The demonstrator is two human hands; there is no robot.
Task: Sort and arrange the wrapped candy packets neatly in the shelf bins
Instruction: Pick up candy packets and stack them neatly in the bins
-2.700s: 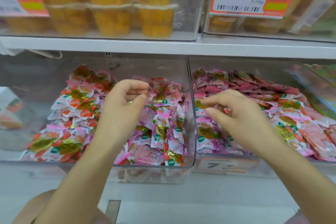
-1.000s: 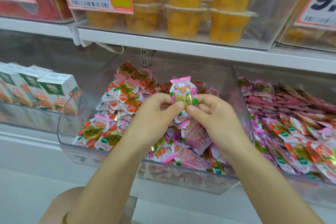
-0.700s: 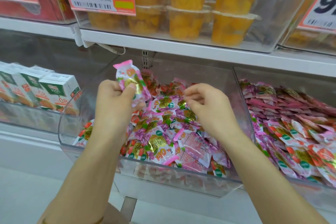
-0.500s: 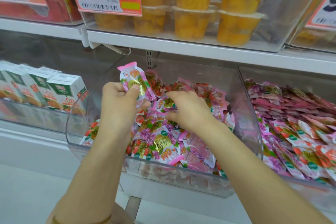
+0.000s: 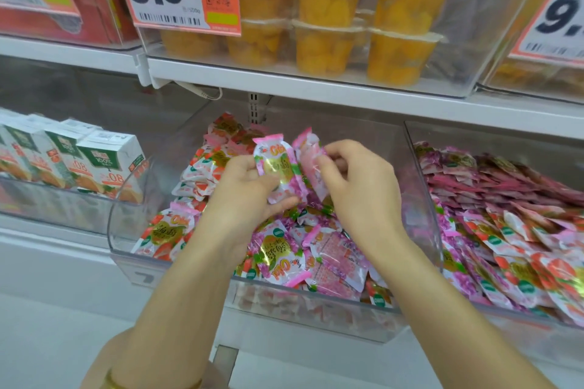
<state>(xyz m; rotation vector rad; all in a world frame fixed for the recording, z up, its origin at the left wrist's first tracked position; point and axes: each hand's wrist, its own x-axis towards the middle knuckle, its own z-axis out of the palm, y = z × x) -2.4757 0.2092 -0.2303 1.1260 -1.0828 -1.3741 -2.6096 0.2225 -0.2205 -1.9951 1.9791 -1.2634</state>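
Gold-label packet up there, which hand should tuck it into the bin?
Probably the left hand: it grips the gold-label packet above the middle bin. The right hand is busy pinching a different pink packet.

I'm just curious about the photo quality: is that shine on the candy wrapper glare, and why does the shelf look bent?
Head view: yes, it is glare, on the gold-labelled packet in the left hand. Head view: the wide-angle lens makes the white shelf edge slope and bow. Head view: the right hand and its pale pink packet look slightly soft; lighting is even.
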